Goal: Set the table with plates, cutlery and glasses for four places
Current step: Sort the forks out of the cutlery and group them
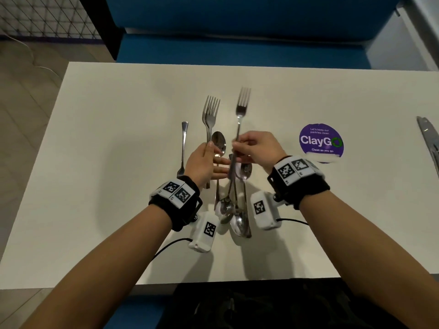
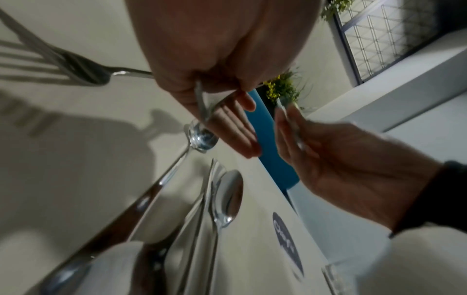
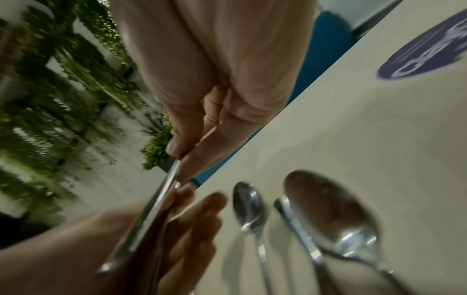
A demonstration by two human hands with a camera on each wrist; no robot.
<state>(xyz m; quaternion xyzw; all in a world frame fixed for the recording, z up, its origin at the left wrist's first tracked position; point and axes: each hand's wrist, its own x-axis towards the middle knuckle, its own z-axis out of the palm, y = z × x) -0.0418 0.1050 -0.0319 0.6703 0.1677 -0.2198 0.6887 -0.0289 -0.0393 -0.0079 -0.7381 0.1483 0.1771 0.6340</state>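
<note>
Head cam: right hand [image 1: 257, 148] pinches a shiny steel fork [image 1: 241, 110], tines sticking out beyond the fingertips; left hand [image 1: 205, 163] thumb-clamps two stacked steel forks [image 1: 211, 112], fingers straight.

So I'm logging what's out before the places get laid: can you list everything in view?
table: one, white, fills the middle of the view
stacked forks: at least two, silver, in the left hand, tines pointing away
single fork: one, silver, raised in the right hand
spoons: four bowls visible, silver, loose pile at table centre
lone handle: one, silver, left of the pile, head hidden
sticker: one, purple, round, on the table at right
blade-like piece: one, silver, right edge, cut off
bench: one, blue, beyond the table
left hand: holds the stacked forks
right hand: pinches the single fork
</note>
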